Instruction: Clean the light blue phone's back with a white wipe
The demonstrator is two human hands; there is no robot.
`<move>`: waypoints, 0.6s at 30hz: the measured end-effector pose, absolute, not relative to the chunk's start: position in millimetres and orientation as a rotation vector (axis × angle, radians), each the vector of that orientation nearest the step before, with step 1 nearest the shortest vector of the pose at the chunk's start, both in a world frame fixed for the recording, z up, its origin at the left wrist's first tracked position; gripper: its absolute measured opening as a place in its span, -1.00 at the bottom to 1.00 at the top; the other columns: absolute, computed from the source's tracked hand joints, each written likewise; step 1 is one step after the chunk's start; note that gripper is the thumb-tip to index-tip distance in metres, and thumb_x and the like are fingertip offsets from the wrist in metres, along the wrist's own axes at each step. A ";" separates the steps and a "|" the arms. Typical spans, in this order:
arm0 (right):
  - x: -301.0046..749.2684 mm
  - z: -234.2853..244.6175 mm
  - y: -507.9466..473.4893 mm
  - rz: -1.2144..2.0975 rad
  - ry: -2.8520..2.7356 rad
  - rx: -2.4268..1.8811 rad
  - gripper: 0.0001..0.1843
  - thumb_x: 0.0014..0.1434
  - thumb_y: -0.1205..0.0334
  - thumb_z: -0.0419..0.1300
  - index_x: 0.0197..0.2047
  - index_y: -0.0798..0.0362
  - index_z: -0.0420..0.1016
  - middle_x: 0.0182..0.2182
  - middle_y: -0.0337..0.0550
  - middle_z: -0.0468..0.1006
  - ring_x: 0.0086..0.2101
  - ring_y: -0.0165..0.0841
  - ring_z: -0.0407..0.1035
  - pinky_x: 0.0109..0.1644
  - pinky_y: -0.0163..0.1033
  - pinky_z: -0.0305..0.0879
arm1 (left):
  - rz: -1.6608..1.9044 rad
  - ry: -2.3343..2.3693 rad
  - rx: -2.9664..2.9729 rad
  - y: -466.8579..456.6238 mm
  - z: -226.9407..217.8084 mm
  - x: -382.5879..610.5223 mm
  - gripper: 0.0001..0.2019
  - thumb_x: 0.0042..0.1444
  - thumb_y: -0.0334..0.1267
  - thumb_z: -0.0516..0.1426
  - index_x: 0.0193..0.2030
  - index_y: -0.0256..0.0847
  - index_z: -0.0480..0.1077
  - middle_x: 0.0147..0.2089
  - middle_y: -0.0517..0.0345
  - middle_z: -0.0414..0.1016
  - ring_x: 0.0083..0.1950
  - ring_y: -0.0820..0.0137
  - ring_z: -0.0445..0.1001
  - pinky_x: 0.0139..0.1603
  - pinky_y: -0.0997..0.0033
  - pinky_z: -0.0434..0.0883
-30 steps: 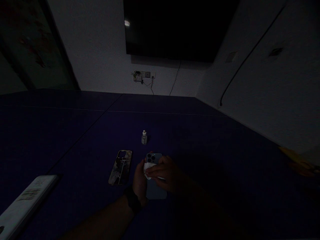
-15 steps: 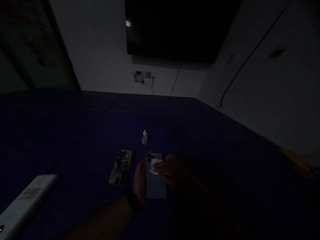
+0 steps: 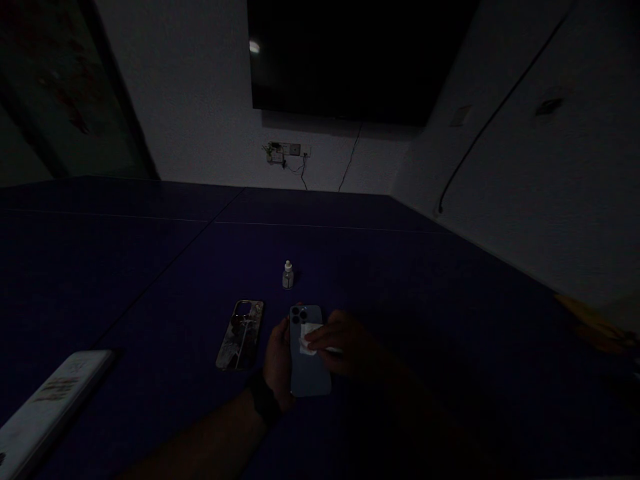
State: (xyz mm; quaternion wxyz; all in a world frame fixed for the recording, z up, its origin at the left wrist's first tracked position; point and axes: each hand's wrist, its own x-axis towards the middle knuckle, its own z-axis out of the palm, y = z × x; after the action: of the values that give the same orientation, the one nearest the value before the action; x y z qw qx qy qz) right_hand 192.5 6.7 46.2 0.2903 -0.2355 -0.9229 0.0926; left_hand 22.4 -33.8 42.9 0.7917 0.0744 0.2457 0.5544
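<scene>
My left hand (image 3: pixel 278 357), with a dark watch (image 3: pixel 263 399) at the wrist, is closed around the left edge of a pale blue smartphone (image 3: pixel 310 377). The phone's back faces up, its cameras at the top left. Pressed on that back is a folded white tissue (image 3: pixel 308 340), pinched under the fingers of my right hand (image 3: pixel 343 340). To the left lies a patterned phone case (image 3: pixel 241 337) with a camera cut-out. A small clear bottle with a white cap (image 3: pixel 287 277) stands beyond the phone.
A long white box (image 3: pixel 57 400) lies at the lower left of the dark blue surface (image 3: pixel 165 280). Something yellow (image 3: pixel 590 320) sits at the right edge. On the far wall are a large black screen (image 3: pixel 350 60) and sockets with cables (image 3: pixel 290 151).
My right hand has slid the tissue slightly down the phone's back. The left hand keeps its hold, and the whole view has shifted a little.
</scene>
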 end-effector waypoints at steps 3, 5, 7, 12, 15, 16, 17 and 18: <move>201.4 46.5 9.1 0.294 -2.444 -0.596 -0.78 0.17 0.37 0.23 -0.17 -0.12 0.61 -0.14 -0.29 0.70 -0.24 -0.38 0.56 -0.12 -0.17 0.27 | 1.217 0.537 0.174 -33.9 42.4 23.2 -0.69 0.20 -0.07 0.15 -0.06 -0.26 0.47 -0.24 0.05 0.57 -0.29 0.25 0.55 -0.20 0.30 0.43; 206.9 47.3 12.2 0.255 -2.422 -0.653 -0.79 0.19 0.36 0.23 -0.17 -0.12 0.61 -0.13 -0.28 0.70 -0.22 -0.36 0.56 -0.11 -0.16 0.27 | 1.204 0.530 0.182 -34.8 42.7 23.4 -0.63 0.20 -0.06 0.14 0.06 -0.23 0.44 -0.21 0.04 0.57 -0.27 0.24 0.56 -0.20 0.29 0.43; 206.5 47.6 13.8 0.201 -2.413 -0.726 -0.75 0.22 0.36 0.22 -0.09 -0.11 0.61 -0.06 -0.23 0.68 -0.19 -0.33 0.55 -0.11 -0.15 0.28 | 1.189 0.524 0.184 -35.7 42.9 23.1 -0.60 0.22 -0.05 0.13 0.12 -0.19 0.41 -0.19 0.04 0.58 -0.26 0.22 0.57 -0.19 0.26 0.44; 193.5 46.4 8.2 0.301 -2.485 -0.643 -0.71 0.23 0.38 0.19 -0.03 -0.11 0.59 -0.03 -0.20 0.67 -0.17 -0.34 0.55 -0.09 -0.15 0.28 | 1.190 0.548 0.152 -34.6 43.5 21.6 -0.63 0.26 -0.06 0.09 0.05 -0.26 0.44 -0.20 0.01 0.58 -0.25 0.21 0.57 -0.17 0.27 0.44; 198.2 46.5 7.2 0.362 -2.484 -0.634 -0.77 0.18 0.36 0.23 -0.15 -0.12 0.63 -0.13 -0.27 0.70 -0.21 -0.35 0.55 -0.10 -0.16 0.29 | 1.189 0.544 0.138 -33.7 44.1 22.0 -0.67 0.27 -0.07 0.08 0.00 -0.26 0.45 -0.21 0.02 0.58 -0.25 0.22 0.56 -0.17 0.27 0.44; 201.5 46.7 8.2 0.346 -2.462 -0.664 -0.78 0.17 0.36 0.23 -0.18 -0.12 0.63 -0.15 -0.28 0.71 -0.22 -0.35 0.55 -0.11 -0.17 0.29 | 1.189 0.536 0.145 -33.8 44.1 22.3 -0.67 0.26 -0.06 0.08 -0.02 -0.25 0.45 -0.21 0.02 0.58 -0.25 0.22 0.57 -0.17 0.27 0.44; 204.4 47.0 9.5 0.313 -2.437 -0.699 -0.79 0.18 0.36 0.23 -0.18 -0.11 0.63 -0.14 -0.27 0.71 -0.21 -0.34 0.54 -0.12 -0.17 0.29 | 1.185 0.525 0.158 -34.0 43.9 22.5 -0.68 0.25 -0.06 0.09 -0.03 -0.25 0.46 -0.21 0.02 0.58 -0.25 0.22 0.57 -0.17 0.26 0.44; 206.5 47.2 10.9 0.271 -2.416 -0.733 -0.79 0.19 0.35 0.23 -0.16 -0.10 0.63 -0.12 -0.26 0.70 -0.21 -0.33 0.53 -0.12 -0.17 0.29 | 1.179 0.516 0.170 -34.4 43.6 22.7 -0.67 0.25 -0.05 0.10 -0.03 -0.24 0.46 -0.21 0.02 0.58 -0.25 0.22 0.57 -0.17 0.26 0.44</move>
State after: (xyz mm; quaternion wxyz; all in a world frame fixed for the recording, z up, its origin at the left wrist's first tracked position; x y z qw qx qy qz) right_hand 206.5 10.9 47.2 0.2967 -0.2756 -0.9086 0.1021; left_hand 22.7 -34.4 43.6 0.7966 0.0792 0.2401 0.5491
